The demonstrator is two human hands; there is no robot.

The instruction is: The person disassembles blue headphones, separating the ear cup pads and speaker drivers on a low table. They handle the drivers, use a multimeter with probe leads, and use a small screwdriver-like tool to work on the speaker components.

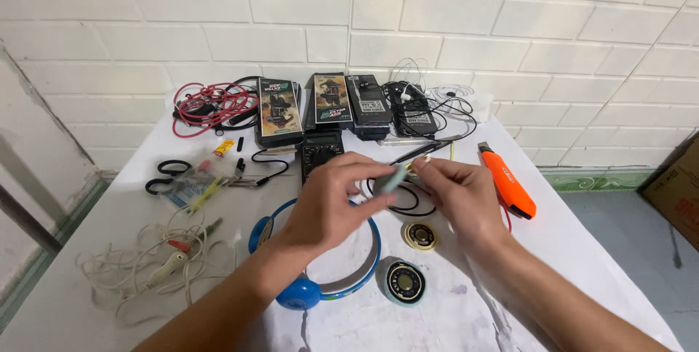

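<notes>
My left hand (336, 203) pinches a small pale green piece (392, 178) between thumb and fingers, above the white table (568, 250). My right hand (457, 195) meets it from the right, its fingertips closed on a tiny light part (422, 165) touching that piece. Below the hands lies a blue headband headphone (302, 292). Two round speaker drivers rest near my right wrist: a pale yellow one (420, 235) and a black one (405, 282). A black loop of cable (408, 203) lies under the fingers.
An orange utility knife (508, 182) lies right of my right hand. A black multimeter (321, 149), dark boxes (279, 110), red cables (205, 104) and black wires (419, 108) line the back. Scissors (166, 176) and white cords (156, 265) lie at left. A cardboard box (677, 192) stands on the floor.
</notes>
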